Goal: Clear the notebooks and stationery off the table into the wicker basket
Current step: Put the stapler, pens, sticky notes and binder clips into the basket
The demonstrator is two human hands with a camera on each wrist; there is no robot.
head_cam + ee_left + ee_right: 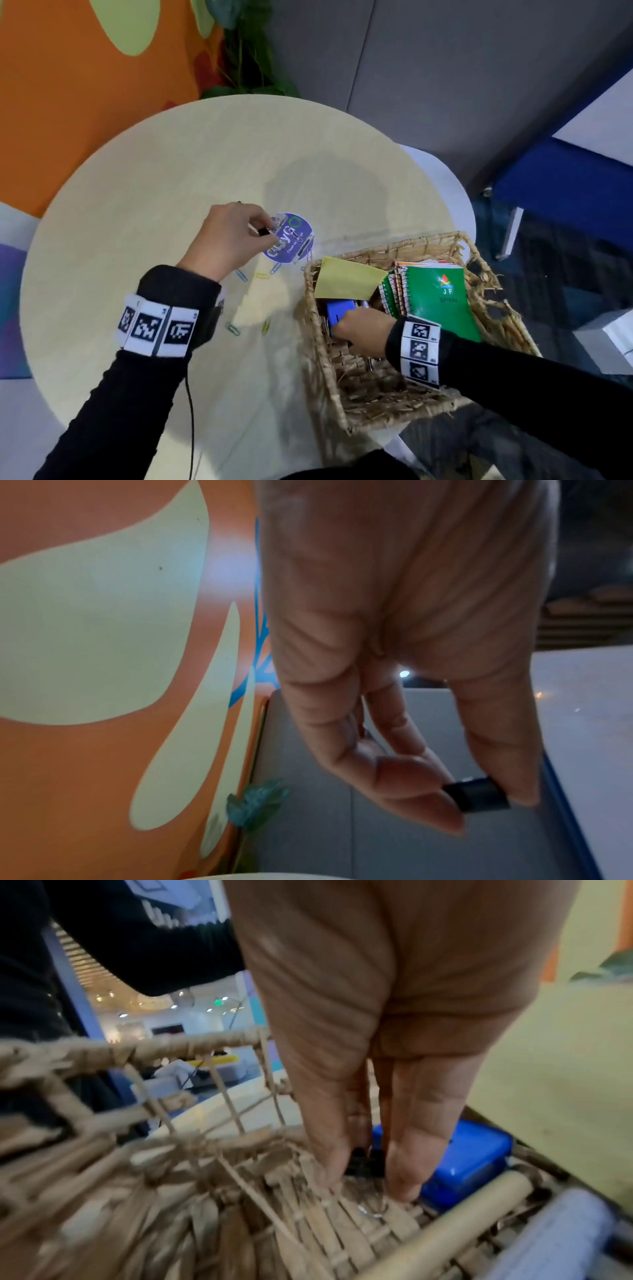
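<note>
My left hand point(264, 229) hovers over a purple round sticker point(291, 245) on the pale round table point(164, 178). Its thumb and fingers pinch a small black clip point(479, 795). Several loose paper clips point(242, 275) lie on and around the sticker. The wicker basket point(387, 248) stands at the table's right edge. It holds green spiral notebooks point(442, 301), a yellow pad point(346, 282) and a blue box point(339, 311). My right hand point(366, 1183) reaches down to the basket floor beside the blue box point(469, 1161), pinching a black binder clip point(363, 1161).
A leafy plant point(246, 61) stands behind the table against an orange wall. A blue bench point(565, 192) and white furniture lie to the right. A black cable point(190, 411) hangs from my left wrist over the near table edge. The basket overhangs the table's right rim.
</note>
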